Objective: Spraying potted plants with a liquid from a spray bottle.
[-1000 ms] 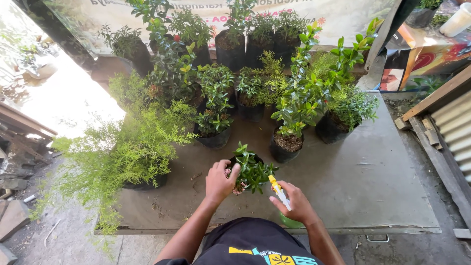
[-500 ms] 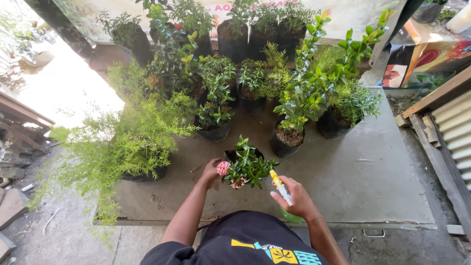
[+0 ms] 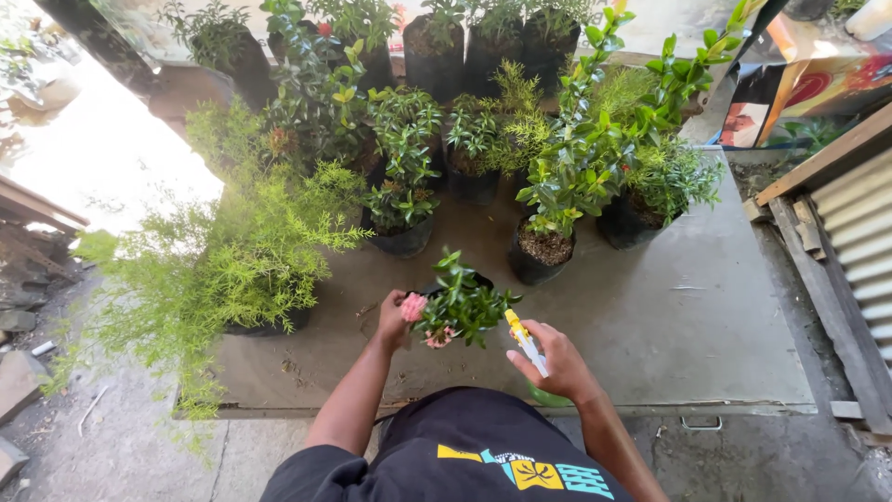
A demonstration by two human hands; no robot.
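Observation:
A small potted plant (image 3: 462, 299) with dark green leaves and pink flower clusters stands in a black bag pot on a grey slab (image 3: 706, 325), right in front of me. My left hand (image 3: 391, 321) grips the left side of its pot, partly hidden by the leaves. My right hand (image 3: 554, 358) is to the right of the plant and holds a small tool with a yellow and white handle (image 3: 524, 341), its tip pointing at the foliage.
Several potted plants in black bags stand further back on the slab, with a tall leafy one (image 3: 569, 167) just beyond. A feathery light-green bush (image 3: 237, 265) spreads on the left. A corrugated metal sheet (image 3: 859, 246) and wooden planks lie on the right.
My left hand slid from the top of the plant down to the left side of its pot. The pink flowers now show. My right hand stayed beside the plant with the tool.

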